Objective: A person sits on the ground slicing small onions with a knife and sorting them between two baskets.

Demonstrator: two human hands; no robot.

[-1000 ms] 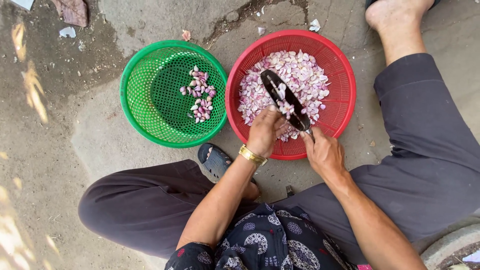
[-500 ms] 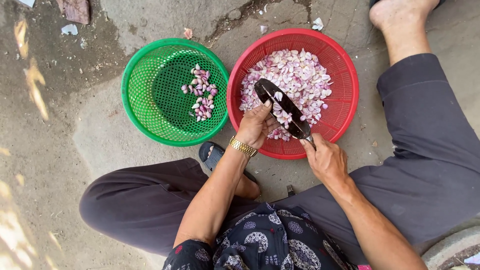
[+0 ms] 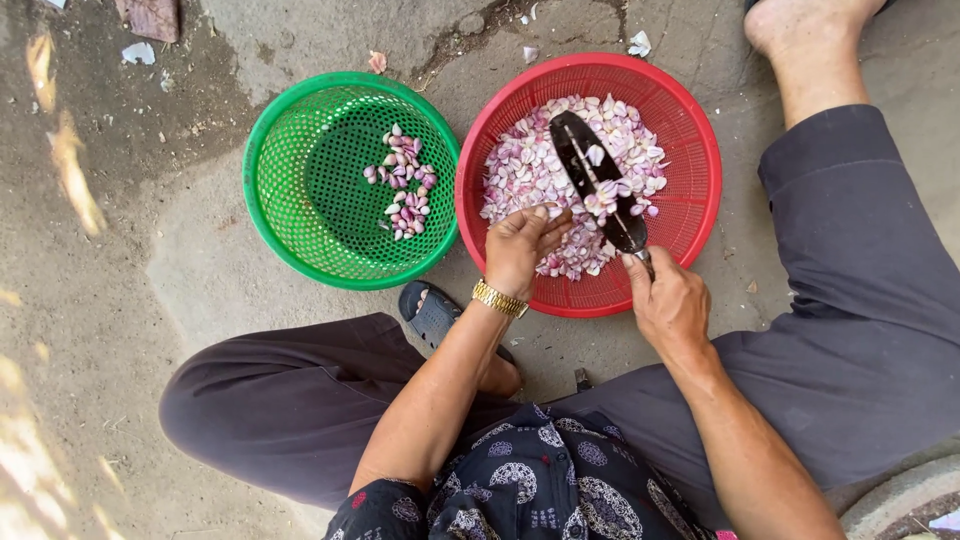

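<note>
- Red plastic basket (image 3: 690, 120) on the concrete floor (image 3: 150, 300), heaped with pale purple shallot pieces (image 3: 530, 170). It sits right between the person's knees, so both hands reach it easily.
- Green basket (image 3: 300, 240) touches it on the left and holds only a small cluster of peeled pieces (image 3: 402, 190), so it looks like the sorted pile is kept apart.
- Right hand (image 3: 668, 305) is clenched around the handle of a dark knife (image 3: 590, 175). The blade points away over the heap with a few bits stuck to it.
- Left hand (image 3: 520, 250), gold watch (image 3: 498, 298) on the wrist, rests on the near side of the heap. Its fingers (image 3: 545, 215) are curled in, probably pinching a piece, though I can't see one.
- Only one view, so that's all.
</note>
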